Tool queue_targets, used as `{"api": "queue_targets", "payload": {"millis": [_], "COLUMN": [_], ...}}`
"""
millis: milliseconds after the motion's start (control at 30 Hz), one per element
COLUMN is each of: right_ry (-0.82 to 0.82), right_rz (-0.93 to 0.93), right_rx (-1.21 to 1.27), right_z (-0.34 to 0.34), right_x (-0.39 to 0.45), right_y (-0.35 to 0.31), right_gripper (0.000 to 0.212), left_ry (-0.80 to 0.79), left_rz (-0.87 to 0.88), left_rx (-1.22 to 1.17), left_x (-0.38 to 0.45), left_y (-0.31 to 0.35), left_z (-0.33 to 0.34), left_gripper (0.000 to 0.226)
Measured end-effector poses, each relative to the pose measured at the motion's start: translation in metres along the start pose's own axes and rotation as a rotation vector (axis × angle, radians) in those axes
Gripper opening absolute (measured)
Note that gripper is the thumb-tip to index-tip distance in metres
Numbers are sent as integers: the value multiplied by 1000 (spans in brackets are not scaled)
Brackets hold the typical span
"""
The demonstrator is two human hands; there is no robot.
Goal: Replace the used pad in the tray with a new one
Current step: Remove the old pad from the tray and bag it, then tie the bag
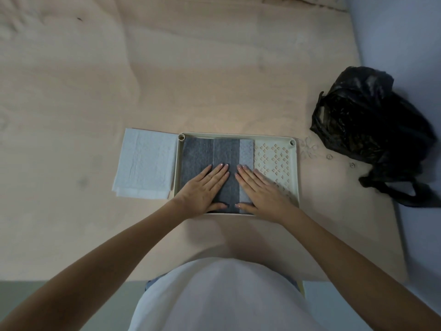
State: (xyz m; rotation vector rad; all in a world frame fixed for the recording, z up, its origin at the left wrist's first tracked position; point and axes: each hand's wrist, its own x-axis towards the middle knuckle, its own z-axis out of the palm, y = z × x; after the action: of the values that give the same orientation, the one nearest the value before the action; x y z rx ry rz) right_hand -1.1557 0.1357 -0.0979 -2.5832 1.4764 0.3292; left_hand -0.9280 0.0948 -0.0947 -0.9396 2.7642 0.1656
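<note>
Both hands, L [204, 187] & R [261, 191], fingers flat, gripping nothing, press folded grey used pad [216, 152] inside tray [296, 177]. Next: lift it out; new pad [145, 163] waits beside tray.

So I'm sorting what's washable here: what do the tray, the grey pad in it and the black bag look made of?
The tray looks like matte cream moulded plastic, going by its raised rim and cut-out diamond grid. The grey pad seems a soft embossed paper or nonwoven sheet, folded in strips, probably disposable. The black bag looks like thin glossy plastic film, crinkled and shiny.
</note>
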Motion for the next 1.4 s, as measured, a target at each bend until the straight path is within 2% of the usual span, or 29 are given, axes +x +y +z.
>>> {"api": "queue_targets", "payload": {"millis": [133, 467, 667, 867, 933, 1000, 1067, 1133, 1167, 1200, 1267, 1333, 1400], "right_ry": [-52, -112, -149, -141, -130, -146, -135, -16, 79, 170, 258, 211, 84], "right_rz": [0, 55, 72, 52, 51, 62, 114, 245, 302, 334, 327, 308, 316], "right_rx": [15, 24, 49, 78, 92, 117, 174, 256, 283, 284, 212, 169, 132], "right_z": [-2, -3, -4, -7, -12, -20, -32, -45, -51, -55, -61, -73, -81], "right_x": [3, -14, -14, -11, -11, -13, -12, -7, -2, 5, 22, 40, 56], "right_y": [2, 16, 18, 19, 19, 17, 8, -8, -19, -30, -55, -80, -100], "right_gripper": [84, 86, 87, 92, 95, 97, 95, 81, 68, 53, 32, 32, 39], "left_ry": [-46, 25, 15, -101, -130, -129, 39, 287, 349, 351, 284, 208, 129], "left_rz": [16, 59, 63, 17, 21, 13, -84, -342, -495, -617, -734, -767, -794], "left_rx": [-10, 14, 31, 44, -26, -280, -586, -639, -602, -568, -534, -544, -555], "left_x": [-1, 17, 21, 20, 21, 21, 18, 12, 10, 9, 11, 17, 23], "left_y": [-2, 10, 14, 20, 18, 13, 3, -10, -18, -26, -38, -44, -45], "left_z": [-1, -3, -5, -6, -10, -19, -27, -35, -40, -44, -55, -63, -66], "left_gripper": [89, 89, 88, 89, 89, 85, 68, 45, 37, 32, 31, 33, 35]}}
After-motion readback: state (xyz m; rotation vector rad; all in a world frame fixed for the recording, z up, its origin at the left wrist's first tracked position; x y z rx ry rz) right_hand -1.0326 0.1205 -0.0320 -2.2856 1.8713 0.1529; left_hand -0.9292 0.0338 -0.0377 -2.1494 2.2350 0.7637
